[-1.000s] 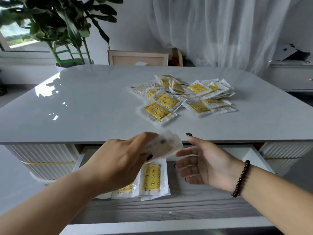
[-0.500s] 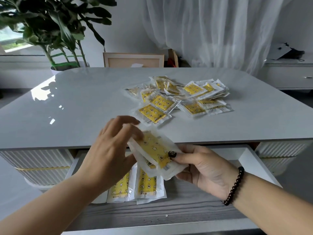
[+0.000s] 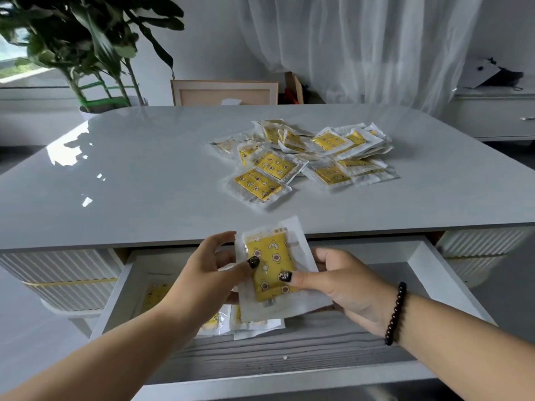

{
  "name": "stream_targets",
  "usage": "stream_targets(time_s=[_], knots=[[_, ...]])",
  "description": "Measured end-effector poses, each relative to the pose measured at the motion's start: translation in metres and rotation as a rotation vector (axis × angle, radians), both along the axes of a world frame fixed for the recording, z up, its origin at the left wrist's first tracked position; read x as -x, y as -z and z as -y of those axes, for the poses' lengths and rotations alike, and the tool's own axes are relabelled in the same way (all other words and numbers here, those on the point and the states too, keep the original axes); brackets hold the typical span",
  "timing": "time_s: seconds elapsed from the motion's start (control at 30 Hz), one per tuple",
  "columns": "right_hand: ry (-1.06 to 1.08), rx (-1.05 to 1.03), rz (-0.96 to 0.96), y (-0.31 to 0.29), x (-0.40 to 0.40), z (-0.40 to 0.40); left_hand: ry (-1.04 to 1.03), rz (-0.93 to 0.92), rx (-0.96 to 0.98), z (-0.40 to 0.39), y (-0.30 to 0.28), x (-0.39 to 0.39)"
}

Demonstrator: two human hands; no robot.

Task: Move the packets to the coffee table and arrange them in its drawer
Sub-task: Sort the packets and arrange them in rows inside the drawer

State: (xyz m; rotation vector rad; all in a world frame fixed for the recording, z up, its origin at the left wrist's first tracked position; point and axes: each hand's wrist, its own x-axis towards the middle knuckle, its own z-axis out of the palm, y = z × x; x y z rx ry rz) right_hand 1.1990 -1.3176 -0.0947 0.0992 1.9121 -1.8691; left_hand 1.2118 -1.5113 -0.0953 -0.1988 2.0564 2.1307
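Left hand and right hand pinching a yellow packet over the open drawer, loose pile of packets on the coffee table

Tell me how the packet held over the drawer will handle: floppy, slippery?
The held packet is probably light and flexible: two thumbs alone pin it. Its glossy clear wrap looks slippery, so it may slide off the packets in the drawer.
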Motion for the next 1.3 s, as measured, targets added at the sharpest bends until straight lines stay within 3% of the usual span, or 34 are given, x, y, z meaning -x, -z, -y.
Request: stream_targets(time_s=[0.13,0.37,0.47,0.57,0.7,0.93,1.3], knots=[[0.135,0.023,0.11,0.028,0.013,-0.004,0.109,0.068,0.064,-0.009,0.017,0.012],[0.131,-0.197,0.184,0.063,0.034,-0.024,0.118,0.207,0.278,-0.026,0.059,0.042],[0.178,-0.278,0.192,0.08,0.047,-0.037,0.138,0.037,0.657,-0.029,0.077,0.05],[0.198,-0.326,0.247,0.097,0.058,-0.048,0.34,-0.143,1.091,-0.017,0.084,0.055],[0.161,-0.418,0.304,0.12,0.068,-0.051,0.657,-0.204,1.347,-0.007,0.095,0.053],[0.153,-0.491,0.244,0.137,0.085,-0.037,0.831,-0.334,1.545,-0.014,0.107,0.049],[0.087,-0.719,0.101,0.144,0.081,-0.024,0.844,-0.311,1.583,-0.014,0.113,0.049]])
